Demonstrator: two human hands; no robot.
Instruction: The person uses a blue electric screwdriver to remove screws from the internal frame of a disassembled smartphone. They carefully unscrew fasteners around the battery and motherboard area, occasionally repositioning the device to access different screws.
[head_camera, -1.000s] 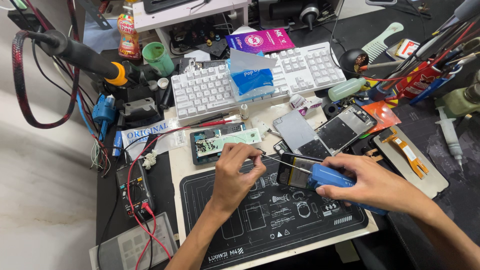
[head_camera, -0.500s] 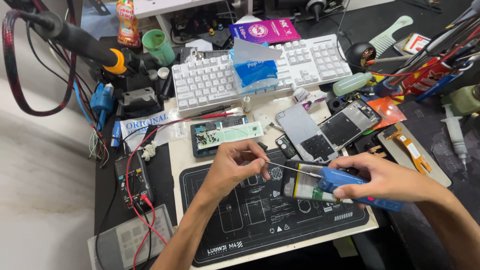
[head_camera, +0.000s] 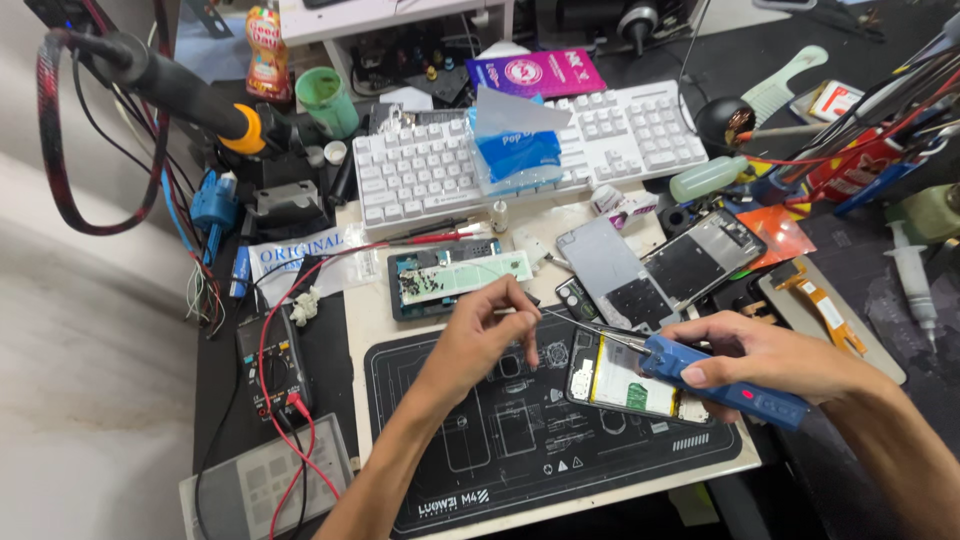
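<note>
Since a moment ago the right hand (head_camera: 775, 362), closed around the blue soldering iron (head_camera: 722, 382), has drawn its tip back left off the opened phone (head_camera: 630, 385) on the near mat (head_camera: 480, 460), toward the left hand (head_camera: 482, 335) pinching thin wire (head_camera: 520, 310).

The soldering iron (head_camera: 735, 382) in the right hand (head_camera: 770, 355) has a matt blue plastic grip and a bare metal tip, above the opened phone (head_camera: 625, 385) with its glossy pale battery. The work mat (head_camera: 500, 460) looks like matt black rubber. The keyboard (head_camera: 530, 160) near the table's far edge is smooth white plastic, under a shiny blue plastic tissue pack (head_camera: 515, 150).
</note>
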